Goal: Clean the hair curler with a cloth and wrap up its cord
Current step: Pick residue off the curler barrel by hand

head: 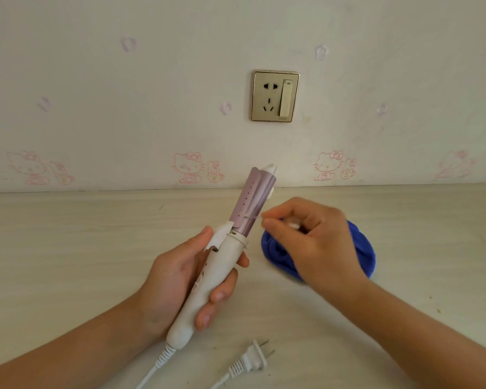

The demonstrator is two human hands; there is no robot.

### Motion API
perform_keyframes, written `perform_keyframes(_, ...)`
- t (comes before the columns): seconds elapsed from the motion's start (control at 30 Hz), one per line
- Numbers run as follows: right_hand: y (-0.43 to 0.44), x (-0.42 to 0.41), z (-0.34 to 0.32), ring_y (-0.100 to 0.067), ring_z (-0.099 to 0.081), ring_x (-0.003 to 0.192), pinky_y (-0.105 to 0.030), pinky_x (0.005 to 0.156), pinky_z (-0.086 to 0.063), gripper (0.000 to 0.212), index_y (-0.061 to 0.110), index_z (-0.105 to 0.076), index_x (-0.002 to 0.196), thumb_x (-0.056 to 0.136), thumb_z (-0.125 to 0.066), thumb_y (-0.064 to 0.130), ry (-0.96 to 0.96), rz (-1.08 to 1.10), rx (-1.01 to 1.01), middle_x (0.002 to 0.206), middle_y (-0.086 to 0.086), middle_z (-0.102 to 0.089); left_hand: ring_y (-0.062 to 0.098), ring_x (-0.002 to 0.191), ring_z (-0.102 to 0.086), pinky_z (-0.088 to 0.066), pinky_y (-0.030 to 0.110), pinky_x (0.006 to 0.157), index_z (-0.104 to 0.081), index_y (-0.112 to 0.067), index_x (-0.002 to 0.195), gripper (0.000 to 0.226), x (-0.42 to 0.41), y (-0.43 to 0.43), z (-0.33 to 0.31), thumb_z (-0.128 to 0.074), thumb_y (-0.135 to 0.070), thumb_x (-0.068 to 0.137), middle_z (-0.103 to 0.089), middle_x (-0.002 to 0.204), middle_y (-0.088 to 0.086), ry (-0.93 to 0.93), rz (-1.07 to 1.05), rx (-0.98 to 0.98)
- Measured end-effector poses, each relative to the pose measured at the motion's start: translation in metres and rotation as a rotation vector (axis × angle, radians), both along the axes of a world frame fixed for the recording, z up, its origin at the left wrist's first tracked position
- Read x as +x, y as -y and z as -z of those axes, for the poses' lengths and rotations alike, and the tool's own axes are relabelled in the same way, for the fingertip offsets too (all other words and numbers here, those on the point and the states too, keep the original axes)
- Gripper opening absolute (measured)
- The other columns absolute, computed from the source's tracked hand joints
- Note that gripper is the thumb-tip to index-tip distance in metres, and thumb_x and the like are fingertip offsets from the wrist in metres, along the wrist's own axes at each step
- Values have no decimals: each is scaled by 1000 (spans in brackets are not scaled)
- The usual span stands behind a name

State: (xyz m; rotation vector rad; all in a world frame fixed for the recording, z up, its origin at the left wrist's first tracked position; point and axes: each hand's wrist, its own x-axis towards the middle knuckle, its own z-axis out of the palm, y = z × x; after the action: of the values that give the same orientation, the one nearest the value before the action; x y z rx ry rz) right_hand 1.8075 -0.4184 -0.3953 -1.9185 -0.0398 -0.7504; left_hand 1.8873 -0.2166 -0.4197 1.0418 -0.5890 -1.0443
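Left grip (177, 273) clasps the hair curler (222, 273) by its white handle, held above the counter (68, 248); the lilac barrel (253, 203) tilts up toward the wall. The cord (152, 372) leaves the curler's base. The plug (253, 360) lies loose, below-right of the curler. Right grip (314, 237), just right of the barrel, pinches a small white bit (293, 226) (too blurred to name). The blue cloth (362, 248) sits right of the curler, partly hidden by that grip.

The cloth (362, 248) lies on the table (68, 248) at three o'clock from the hair curler (225, 265), the plug (253, 360) at six o'clock, with the wall socket (275, 96) behind at twelve.
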Motion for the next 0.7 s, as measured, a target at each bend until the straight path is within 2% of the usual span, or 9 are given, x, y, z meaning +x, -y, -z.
perform_keyframes(0.07, 17, 3, -11, -12, -51, 45, -25, 45, -45, 20, 26, -77, 79, 91, -75, 10, 40, 139, 43, 57, 4, -66, 17, 32, -48, -41, 22, 37, -64, 1, 110, 69, -1, 1, 1, -35, -60, 97, -46, 61, 13, 47, 6, 22)
perform_keyframes(0.13, 28, 5, -18, -7, -52, 46, -20, 50, -47, 23, 26, -76, 77, 90, -75, 8, 84, 209, 101, 53, 6, -62, 17, 32, -47, -41, 21, 37, -64, 1, 110, 70, -2, 1, 1, -34, -61, 98, -46, 61, 13, 72, 15, 30)
perform_keyframes(0.23, 12, 2, -8, -13, -51, 49, -26, 49, -46, 17, 25, -76, 78, 89, -75, 11, 32, 84, 52, 57, -8, -64, 17, 31, -47, -41, 21, 37, -65, 0, 110, 69, -1, -1, 1, -36, -61, 96, -46, 60, 13, 41, 0, 17)
perform_keyframes(0.33, -12, -2, 8, -15, -43, 45, -23, 45, -36, 8, 20, -76, 83, 89, -72, 17, -16, -95, -22, 53, -5, -58, 18, 31, -48, -41, 21, 36, -65, 0, 109, 66, 1, -2, 2, -38, -59, 95, -45, 59, 13, -27, 3, -25)
perform_keyframes(0.4, -4, 1, 7, -12, -42, 44, -21, 45, -36, 10, 19, -76, 82, 90, -73, 13, 7, -42, -28, 52, -2, -58, 17, 31, -48, -42, 22, 36, -64, 0, 109, 65, 2, 0, 3, -37, -58, 96, -45, 59, 13, -20, 9, -27)
perform_keyframes(0.5, 15, 7, -2, -26, -50, 47, -27, 47, -43, 16, 19, -76, 80, 91, -74, 7, 50, 92, 53, 60, -6, -67, 17, 32, -48, -42, 21, 37, -63, 0, 110, 66, 3, 2, 4, -34, -58, 99, -45, 61, 13, 27, 12, -4)
perform_keyframes(0.53, 19, 8, -3, -24, -50, 47, -26, 48, -44, 17, 19, -76, 79, 91, -74, 7, 57, 131, 72, 58, -3, -66, 17, 32, -48, -42, 22, 36, -64, 0, 110, 67, 3, 2, 5, -34, -59, 99, -45, 61, 13, 38, 12, 6)
perform_keyframes(0.6, 25, 10, -4, -8, -48, 45, -19, 49, -45, 20, 22, -74, 76, 91, -73, 10, 51, 189, 86, 52, 11, -60, 18, 31, -47, -39, 22, 35, -64, -1, 109, 67, 3, 1, 4, -34, -60, 98, -44, 60, 12, 46, 7, 13)
perform_keyframes(0.7, 35, 10, -9, -1, -51, 43, -13, 51, -44, 18, 22, -73, 77, 91, -73, 10, 49, 227, 136, 48, 19, -55, 18, 30, -46, -36, 22, 35, -65, -1, 107, 66, 1, 1, 2, -36, -60, 97, -43, 59, 12, 37, -9, 9)
